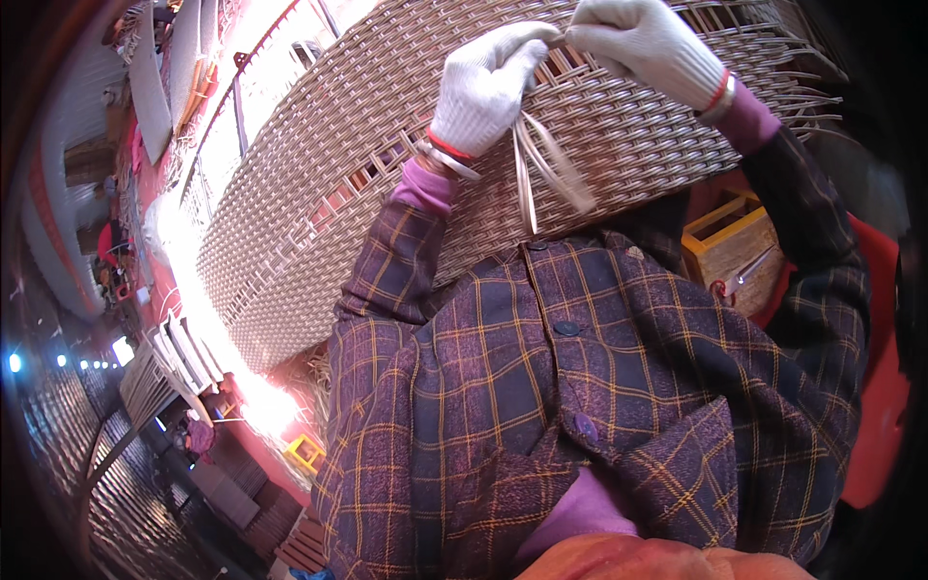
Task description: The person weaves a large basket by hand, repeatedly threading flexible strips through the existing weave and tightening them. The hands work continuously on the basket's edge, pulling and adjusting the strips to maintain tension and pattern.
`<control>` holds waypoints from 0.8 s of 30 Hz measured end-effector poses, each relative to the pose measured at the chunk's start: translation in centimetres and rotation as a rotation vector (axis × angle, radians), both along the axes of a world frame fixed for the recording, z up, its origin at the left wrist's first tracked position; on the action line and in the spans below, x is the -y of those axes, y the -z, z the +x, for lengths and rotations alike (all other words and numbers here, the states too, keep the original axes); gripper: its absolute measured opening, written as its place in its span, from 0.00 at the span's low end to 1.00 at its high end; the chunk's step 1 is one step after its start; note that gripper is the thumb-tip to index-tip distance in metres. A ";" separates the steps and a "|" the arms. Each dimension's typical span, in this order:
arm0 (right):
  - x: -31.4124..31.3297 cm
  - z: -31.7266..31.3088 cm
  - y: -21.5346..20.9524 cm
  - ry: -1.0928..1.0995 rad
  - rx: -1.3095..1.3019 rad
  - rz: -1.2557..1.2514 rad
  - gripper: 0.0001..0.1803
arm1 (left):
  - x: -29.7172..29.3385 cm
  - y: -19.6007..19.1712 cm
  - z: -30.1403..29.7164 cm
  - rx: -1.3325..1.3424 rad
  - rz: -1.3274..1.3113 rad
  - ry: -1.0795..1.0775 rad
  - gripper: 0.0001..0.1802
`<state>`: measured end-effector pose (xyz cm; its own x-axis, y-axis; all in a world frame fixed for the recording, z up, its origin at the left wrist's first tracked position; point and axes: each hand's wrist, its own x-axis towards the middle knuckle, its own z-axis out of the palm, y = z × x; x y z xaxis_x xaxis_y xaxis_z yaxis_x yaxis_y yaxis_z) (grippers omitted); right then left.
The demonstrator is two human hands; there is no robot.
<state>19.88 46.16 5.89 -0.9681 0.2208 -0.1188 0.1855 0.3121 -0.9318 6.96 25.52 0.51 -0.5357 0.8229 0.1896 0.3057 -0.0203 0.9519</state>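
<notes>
Gloves on, our left hand (483, 82) and right hand (643, 43) both clench pale flat wicker strips (546, 164) against the beige woven rattan panel (319, 174), upper frame.

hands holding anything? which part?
Both gloved hands pinch pale weaving strips against the woven panel. The left hand grips the strips near their upper end, loose tails hanging below; the right hand pinches the strand beside it.

Wicker furniture workshop, big woven panel (387, 164), stacked frames (169, 358)
</notes>
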 end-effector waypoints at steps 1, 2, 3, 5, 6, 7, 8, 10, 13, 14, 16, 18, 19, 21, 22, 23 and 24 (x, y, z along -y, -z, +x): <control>-0.3 0.7 -0.3 -0.002 -0.044 0.079 0.11 | -0.3 -0.5 -0.2 0.087 -0.043 0.072 0.14; -0.5 1.0 -0.1 0.021 0.002 0.035 0.12 | -0.5 -1.0 -0.4 0.174 -0.086 0.143 0.14; -0.6 1.2 0.4 0.043 0.045 -0.011 0.12 | -0.3 -1.4 -0.6 0.135 -0.087 0.141 0.12; -0.2 0.6 2.6 0.007 -0.062 0.109 0.17 | -0.1 -1.7 -0.9 -0.098 -0.216 0.054 0.12; -0.3 0.8 3.6 0.044 -0.005 0.079 0.19 | 0.0 -1.6 -1.0 -0.214 -0.254 0.013 0.13; -0.3 0.6 4.7 0.043 0.076 0.115 0.20 | 0.1 -1.3 -1.1 -0.346 -0.345 -0.016 0.14; -0.4 0.4 5.6 0.041 0.160 0.150 0.21 | 0.2 -0.9 -1.0 -0.457 -0.456 -0.047 0.16; -0.3 0.3 6.8 -0.039 0.256 0.169 0.23 | 0.0 0.1 -1.1 -0.831 -0.443 -0.053 0.15; -0.3 -0.3 7.1 -0.146 0.324 0.109 0.26 | -1.3 1.9 -1.3 -0.925 -0.470 -0.049 0.15; -0.5 -0.7 6.9 -0.158 0.368 0.071 0.27 | -1.8 2.4 -1.5 -0.943 -0.467 -0.030 0.16; -1.0 -1.5 6.8 -0.200 0.437 0.081 0.27 | -2.6 3.2 -1.8 -0.957 -0.441 0.015 0.16; -1.6 -2.6 7.2 -0.262 0.486 0.173 0.26 | -2.9 3.8 -1.7 -0.913 -0.444 -0.006 0.15; -2.0 -3.5 7.7 -0.294 0.532 0.185 0.21 | -3.0 4.0 -1.6 -0.918 -0.435 -0.018 0.15; -2.6 -4.9 8.9 -0.378 0.434 0.361 0.16 | -2.7 4.0 -1.0 -1.038 -0.387 -0.008 0.12; -2.7 -5.8 9.5 -0.435 0.273 0.522 0.16 | -2.5 3.9 -0.6 -0.946 -0.389 -0.065 0.11; -3.0 -6.0 9.8 -0.456 0.164 0.592 0.16 | -2.1 3.8 0.2 -0.855 -0.391 -0.122 0.11; -3.2 -6.1 9.9 -0.475 0.055 0.662 0.17 | -1.7 3.5 0.8 -0.762 -0.391 -0.177 0.10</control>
<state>13.82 49.38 -4.05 -0.9726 -0.1707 -0.1576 -0.0651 0.8515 -0.5202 7.77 27.23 -3.02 -0.5042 0.8204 0.2696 0.8295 0.3733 0.4154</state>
